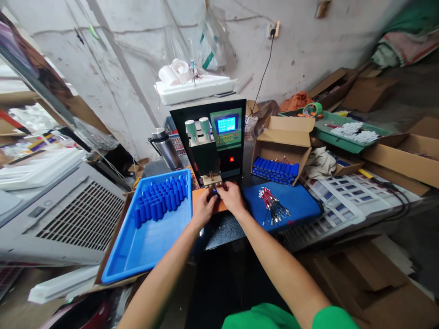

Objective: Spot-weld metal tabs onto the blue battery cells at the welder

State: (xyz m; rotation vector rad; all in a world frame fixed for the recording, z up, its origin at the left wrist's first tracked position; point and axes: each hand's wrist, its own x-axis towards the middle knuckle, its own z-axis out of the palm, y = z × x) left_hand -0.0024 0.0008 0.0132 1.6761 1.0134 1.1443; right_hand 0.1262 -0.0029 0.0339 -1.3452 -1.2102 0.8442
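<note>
Both hands meet under the welding head of a black spot-welding machine (219,137) with a green panel and a lit blue screen. My left hand (203,208) and my right hand (232,197) have their fingers pinched together around a small blue cell (215,192) held just below the copper electrodes (213,179). They rest over an orange pad (199,196). A blue tray (137,246) of upright blue cells (160,199) lies to the left. A bundle of red-and-white wires (272,206) lies on a blue mat (295,203) to the right.
An open cardboard box (281,137) holds rows of blue cells behind the mat. A steel flask (166,147) stands left of the machine. A grey fan unit (51,214) fills the left side. A green tray (346,132) and cardboard boxes crowd the right.
</note>
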